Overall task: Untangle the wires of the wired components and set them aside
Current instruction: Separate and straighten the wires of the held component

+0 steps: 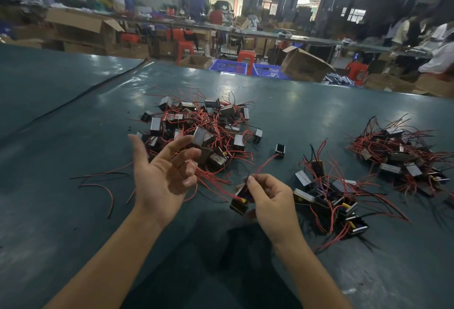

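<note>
From the head camera, a dark green, glossy counter (73, 210) fills the lower view, reflecting the ceiling lights. A raised seam (86, 97) runs diagonally across its left part. Mid-counter lies the tangled pile (201, 127) of small boxy parts with red and black leads. Two looser piles sit toward the right edge, the nearer pile (329, 195) and the farther pile (403, 161). A few loose wires (103, 186) lie left of the hands.

The left hand (159, 176) is palm up with fingers spread and relaxed, holding nothing, just in front of the tangled pile. The right hand (272, 205) pinches the leads of a wired component (239, 204), which hangs over the counter near the near edge. A lone component (280, 150) rests between the piles.

Beyond the far edge, the workshop holds cardboard boxes (303, 65), blue crates (229, 65), red stools (185, 45), long benches and blurred people (432, 38).
</note>
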The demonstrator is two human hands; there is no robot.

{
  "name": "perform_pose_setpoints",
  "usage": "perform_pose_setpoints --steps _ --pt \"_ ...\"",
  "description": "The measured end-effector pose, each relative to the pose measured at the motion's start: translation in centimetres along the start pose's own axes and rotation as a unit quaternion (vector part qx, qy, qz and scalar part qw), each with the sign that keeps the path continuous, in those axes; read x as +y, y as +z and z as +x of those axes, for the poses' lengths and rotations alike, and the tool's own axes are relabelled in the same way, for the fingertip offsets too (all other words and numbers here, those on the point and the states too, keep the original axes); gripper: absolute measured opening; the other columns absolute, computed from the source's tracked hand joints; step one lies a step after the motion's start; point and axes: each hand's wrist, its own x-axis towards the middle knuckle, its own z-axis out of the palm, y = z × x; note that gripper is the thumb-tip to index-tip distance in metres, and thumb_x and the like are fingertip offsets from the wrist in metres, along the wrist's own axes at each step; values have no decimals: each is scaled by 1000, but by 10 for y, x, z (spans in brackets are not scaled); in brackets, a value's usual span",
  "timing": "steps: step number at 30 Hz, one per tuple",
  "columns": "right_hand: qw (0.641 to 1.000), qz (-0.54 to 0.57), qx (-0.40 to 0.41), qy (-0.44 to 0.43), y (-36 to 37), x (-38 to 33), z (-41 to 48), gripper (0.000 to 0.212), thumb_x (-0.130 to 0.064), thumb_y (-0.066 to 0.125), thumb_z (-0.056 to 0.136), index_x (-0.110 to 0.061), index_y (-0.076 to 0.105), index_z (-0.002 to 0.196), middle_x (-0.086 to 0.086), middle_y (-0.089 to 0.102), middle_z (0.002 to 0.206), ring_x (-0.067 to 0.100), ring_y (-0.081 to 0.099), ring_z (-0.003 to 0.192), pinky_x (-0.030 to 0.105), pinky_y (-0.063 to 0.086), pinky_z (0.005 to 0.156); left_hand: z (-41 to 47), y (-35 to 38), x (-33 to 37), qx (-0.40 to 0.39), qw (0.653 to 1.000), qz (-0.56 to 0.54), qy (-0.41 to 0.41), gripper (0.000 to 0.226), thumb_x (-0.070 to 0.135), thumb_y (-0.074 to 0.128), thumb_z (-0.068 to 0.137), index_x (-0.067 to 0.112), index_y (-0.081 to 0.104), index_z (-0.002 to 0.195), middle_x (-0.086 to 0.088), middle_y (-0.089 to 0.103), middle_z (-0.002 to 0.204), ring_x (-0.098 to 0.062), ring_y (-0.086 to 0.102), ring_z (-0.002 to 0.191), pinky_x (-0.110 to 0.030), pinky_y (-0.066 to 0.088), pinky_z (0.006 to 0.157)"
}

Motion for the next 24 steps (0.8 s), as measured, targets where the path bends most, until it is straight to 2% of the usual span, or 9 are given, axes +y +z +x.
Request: perform_pose_setpoints --steps 2,5,7,8,11,13,19,24 --pt "999 -4 -32 -36 3 -2 -4 19 -13 57 96 -17 68 80 7 73 76 21 68 68 34 59 60 4 1 -6 -2 992 126 -23 65 71 42 78 16 76 86 -4 71 79 -10 55 53 -19 38 42" --pt "988 -77 -76 -111 6 -3 -10 17 -13 59 95 -21 68 82 2 72 78 19 67 69 34 59 63 2 5 -21 -52 932 357 -47 52 66 59 72 20 77 86 -5 75 87 -13 68 70 -19 50 54" --pt "978 -120 -98 -136 8 -3 -13 16 -15 60 95 -24 68 86 -9 71 79 12 67 69 30 58 64 -1 4 -27 -98 904 414 -36 52 67 64 73 19 78 87 -12 74 86 -18 70 78 -24 55 67" --pt "976 -132 -102 -140 9 -3 -13 15 -15 60 96 -25 68 88 -11 71 78 11 67 68 31 58 63 -2 4 -28 -112 896 429 -14 48 62 65 77 17 77 88 -15 73 85 -17 68 78 -26 54 70" --pt "980 -133 -92 -117 9 -2 -13 17 -16 59 96 -27 66 84 0 70 77 20 66 67 40 56 63 0 5 -28 -92 900 424 51 19 28 63 90 17 77 83 -7 74 78 -8 66 69 -16 49 61" --pt "984 -131 -76 -93 10 0 -12 18 -16 59 96 -26 64 82 4 69 75 22 65 68 42 55 65 2 6 -28 -52 910 405 75 18 15 60 93 19 75 83 2 75 73 -4 65 63 -13 48 55" --pt "982 -162 -80 -61 11 8 -10 8 -20 60 95 -21 65 89 1 72 76 15 68 69 41 57 71 -1 9 -23 -30 930 363 58 19 19 57 93 16 74 87 1 72 71 -11 64 64 -23 51 64" --pt "983 -161 -75 -43 11 12 -8 4 -23 59 96 -27 61 96 1 73 77 22 69 70 49 57 70 -1 10 -20 -20 940 337 47 22 16 51 98 11 73 96 0 70 71 -14 63 64 -28 49 62"
